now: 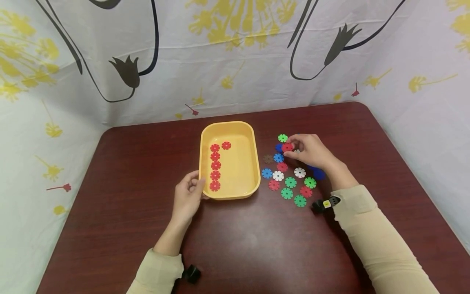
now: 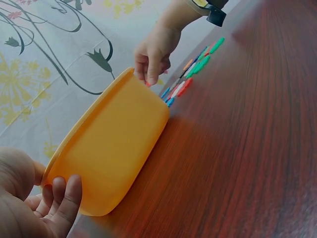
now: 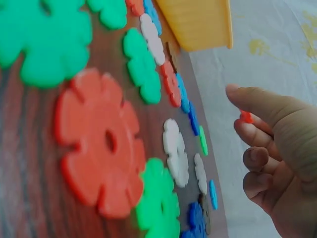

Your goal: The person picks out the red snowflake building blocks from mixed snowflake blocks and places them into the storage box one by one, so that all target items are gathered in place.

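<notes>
Grips with the left hand [image 1: 188, 195] the near left corner of a yellow, round-cornered plastic tray [image 1: 239, 167], set lengthwise away from the body. Shows inside, along the left, a column of five flat, red, notched plastic discs [image 1: 216, 165], plus a sixth. Pinches in the right hand [image 1: 311, 152] another red notched plastic disc [image 1: 287, 147], right of the tray, outside it, near loose multicoloured plastic discs [image 1: 290, 182].

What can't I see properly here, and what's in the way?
Head view: part of the dark blue piece, behind the right hand.
Left wrist view: inside the yellow tray, hidden by its wall.
Right wrist view: most of the held red disc, behind that hand; the big green disc, cut off by the top and left edges.
</notes>
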A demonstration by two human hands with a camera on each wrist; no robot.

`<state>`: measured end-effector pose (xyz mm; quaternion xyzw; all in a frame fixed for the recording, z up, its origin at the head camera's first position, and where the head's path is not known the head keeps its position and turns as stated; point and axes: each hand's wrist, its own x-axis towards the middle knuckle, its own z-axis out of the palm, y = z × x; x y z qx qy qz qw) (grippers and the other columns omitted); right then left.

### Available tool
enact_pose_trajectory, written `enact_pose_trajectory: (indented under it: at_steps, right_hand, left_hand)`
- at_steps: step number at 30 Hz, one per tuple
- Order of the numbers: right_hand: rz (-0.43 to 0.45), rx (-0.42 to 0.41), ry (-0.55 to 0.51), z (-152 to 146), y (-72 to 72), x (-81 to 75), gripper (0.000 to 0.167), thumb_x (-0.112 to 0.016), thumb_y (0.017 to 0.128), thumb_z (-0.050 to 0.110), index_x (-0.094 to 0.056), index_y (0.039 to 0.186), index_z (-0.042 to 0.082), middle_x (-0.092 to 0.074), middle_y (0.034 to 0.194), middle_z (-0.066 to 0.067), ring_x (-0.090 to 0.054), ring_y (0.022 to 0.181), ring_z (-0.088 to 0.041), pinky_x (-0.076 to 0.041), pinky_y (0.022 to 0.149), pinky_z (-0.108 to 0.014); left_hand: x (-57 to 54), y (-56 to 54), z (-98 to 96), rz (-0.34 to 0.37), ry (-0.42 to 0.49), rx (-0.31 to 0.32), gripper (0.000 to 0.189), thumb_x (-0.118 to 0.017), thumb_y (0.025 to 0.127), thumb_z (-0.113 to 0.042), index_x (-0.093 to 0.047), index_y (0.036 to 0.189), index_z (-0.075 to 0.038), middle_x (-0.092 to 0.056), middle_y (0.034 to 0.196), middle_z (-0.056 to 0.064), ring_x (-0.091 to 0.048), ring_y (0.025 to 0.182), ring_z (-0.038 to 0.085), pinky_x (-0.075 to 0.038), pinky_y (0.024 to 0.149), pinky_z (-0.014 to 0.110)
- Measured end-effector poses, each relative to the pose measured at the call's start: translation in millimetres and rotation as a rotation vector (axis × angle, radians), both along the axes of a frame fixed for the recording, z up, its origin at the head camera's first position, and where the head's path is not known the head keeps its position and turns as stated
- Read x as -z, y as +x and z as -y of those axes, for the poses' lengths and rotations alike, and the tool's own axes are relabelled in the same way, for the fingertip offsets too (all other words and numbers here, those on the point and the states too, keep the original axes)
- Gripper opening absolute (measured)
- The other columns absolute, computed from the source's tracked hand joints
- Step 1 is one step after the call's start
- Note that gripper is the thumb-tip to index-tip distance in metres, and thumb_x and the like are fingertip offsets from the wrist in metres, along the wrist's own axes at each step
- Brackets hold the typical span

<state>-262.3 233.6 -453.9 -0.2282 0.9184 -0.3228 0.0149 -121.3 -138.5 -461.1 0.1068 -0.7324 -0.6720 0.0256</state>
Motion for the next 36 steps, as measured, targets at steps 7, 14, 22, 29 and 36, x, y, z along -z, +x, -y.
enact_pose_trajectory:
  at_steps: [7, 14, 22, 29, 36]
  right_hand:
    - [-0.052, 0.037, -0.042, 11, -2.3, -4.6, 0.036, -0.083, 0.087, 0.024, -0.070, 0.113, 0.003, -0.065, 0.083, -0.006, -0.053, 0.065, -0.020, -0.048, 0.057, -0.032]
    - [-0.091, 0.066, -0.089, 28, -3.8, -10.6, 0.035, -0.084, 0.086, 0.027, -0.071, 0.112, 0.007, -0.061, 0.079, -0.007, -0.049, 0.064, -0.021, -0.042, 0.053, -0.029]
    - [-0.125, 0.032, -0.144, 49, -5.7, -13.7, 0.035, -0.085, 0.085, 0.025, -0.071, 0.111, 0.007, -0.066, 0.092, -0.009, -0.049, 0.062, -0.019, -0.041, 0.052, -0.027]
    - [-0.092, 0.013, -0.176, 69, -6.8, -14.4, 0.034, -0.083, 0.086, 0.025, -0.070, 0.113, 0.008, -0.064, 0.087, -0.006, -0.051, 0.065, -0.019, -0.044, 0.054, -0.029]
    - [-0.090, -0.035, -0.214, 89, -7.4, -17.1, 0.031, -0.084, 0.086, 0.020, -0.071, 0.111, 0.006, -0.062, 0.081, -0.004, -0.049, 0.063, -0.018, -0.042, 0.052, -0.027]
  left_hand:
    - [0.0, -0.1, 0.2, -0.005, 0.001, -0.006, 0.035, -0.060, 0.101, -0.006, -0.056, 0.134, 0.006, -0.059, 0.088, 0.023, -0.063, 0.062, 0.013, -0.063, 0.059, 0.027]
    - [0.9, -0.3, -0.2, -0.006, 0.006, -0.014, 0.036, -0.060, 0.101, -0.006, -0.056, 0.134, 0.006, -0.059, 0.087, 0.024, -0.064, 0.062, 0.013, -0.063, 0.058, 0.027]
    - [1.9, -0.1, -1.0, -0.013, 0.010, -0.025, 0.035, -0.061, 0.101, -0.006, -0.057, 0.133, 0.007, -0.059, 0.085, 0.020, -0.063, 0.060, 0.013, -0.062, 0.057, 0.027]
    - [2.2, -0.2, -0.7, -0.029, 0.005, -0.019, 0.034, -0.061, 0.100, -0.006, -0.058, 0.132, 0.006, -0.059, 0.084, 0.022, -0.063, 0.059, 0.012, -0.062, 0.056, 0.027]
    - [2.1, -0.3, -0.7, -0.020, 0.001, -0.023, 0.034, -0.061, 0.100, -0.006, -0.058, 0.132, 0.005, -0.059, 0.085, 0.023, -0.062, 0.059, 0.012, -0.062, 0.057, 0.027]
